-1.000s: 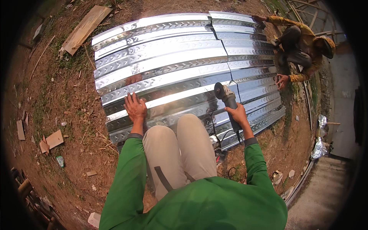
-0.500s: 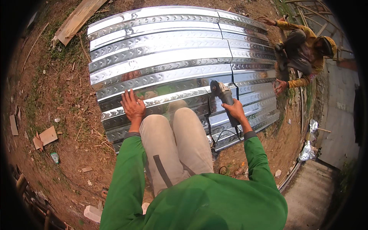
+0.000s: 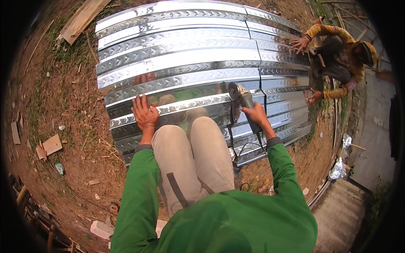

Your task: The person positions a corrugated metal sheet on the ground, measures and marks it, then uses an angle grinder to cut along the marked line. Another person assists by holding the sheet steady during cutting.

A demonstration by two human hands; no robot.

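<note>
Shiny ribbed metal sheeting (image 3: 177, 55) lies on the ground before my knees. A dark cut line runs across it on the right, with a narrower piece (image 3: 282, 63) beyond. My left hand (image 3: 145, 113) rests on the sheet beside my left knee, fingers stretched out and holding nothing. My right hand (image 3: 256, 114) is wrapped round the body of a grey angle grinder (image 3: 245, 101). The grinder's dark disc points away from me, over the sheet just left of the cut line. I cannot tell whether the disc touches the metal or spins.
A co-worker (image 3: 337, 59) in a yellow jacket and cap crouches at the right end, both hands at the narrower piece. Wooden boards (image 3: 82, 21) lie at the far left. Crumpled foil (image 3: 338, 168) and a concrete slab (image 3: 337, 215) are at the right. A cord (image 3: 249, 147) trails below the grinder.
The co-worker's far hand has moved in from the sheet's far corner onto the narrower piece. My grinder has shifted slightly nearer to me against the sheet. My left hand stays on the sheet.
</note>
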